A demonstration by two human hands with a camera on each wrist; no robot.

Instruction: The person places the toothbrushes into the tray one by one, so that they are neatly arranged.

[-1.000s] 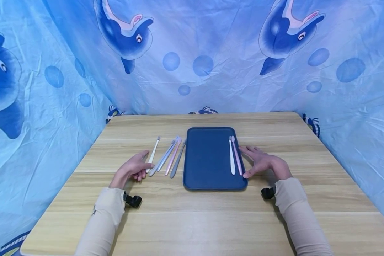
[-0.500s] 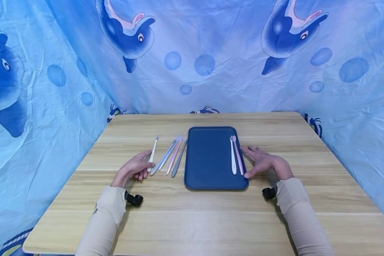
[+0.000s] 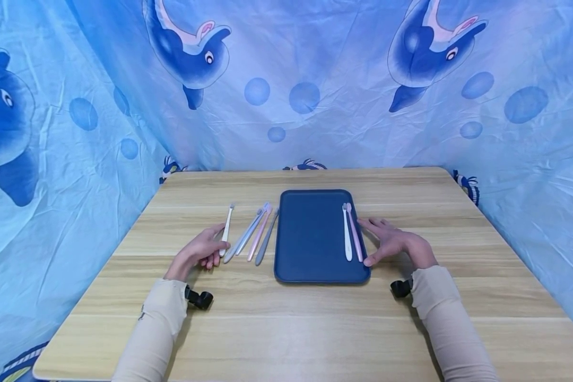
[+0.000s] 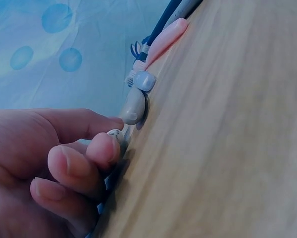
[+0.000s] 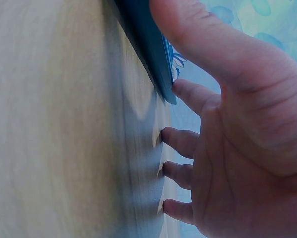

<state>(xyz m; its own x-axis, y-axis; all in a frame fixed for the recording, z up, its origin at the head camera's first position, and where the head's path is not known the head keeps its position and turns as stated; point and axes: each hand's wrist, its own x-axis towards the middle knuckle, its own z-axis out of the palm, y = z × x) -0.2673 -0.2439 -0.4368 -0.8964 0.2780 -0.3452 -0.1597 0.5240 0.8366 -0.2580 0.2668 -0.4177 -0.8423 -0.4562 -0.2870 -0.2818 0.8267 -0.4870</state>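
Note:
My left hand (image 3: 198, 251) pinches the handle of a white toothbrush (image 3: 226, 229) between thumb and fingers, at the left of the group. In the left wrist view only the white toothbrush's tip (image 4: 114, 133) shows between the fingertips. Close to its right lie a grey toothbrush (image 3: 236, 250), a light blue one, a pink toothbrush (image 3: 258, 236) and a dark grey toothbrush (image 3: 266, 241). My right hand (image 3: 395, 245), fingers spread, touches the right rim of the dark blue tray (image 3: 310, 239). In the tray lie a white toothbrush (image 3: 347, 239) and a pink-purple toothbrush (image 3: 355, 239), side by side.
The wooden table (image 3: 296, 329) carries everything. A blue curtain (image 3: 286, 69) with dolphins hangs behind it and along both sides. Striped rope prints show at the table's back edge. The dark grey toothbrush lies right beside the tray's left rim.
The white toothbrush in my left hand has swung slightly, its head moving left, away from the other toothbrushes. My right hand and the tray stay in place.

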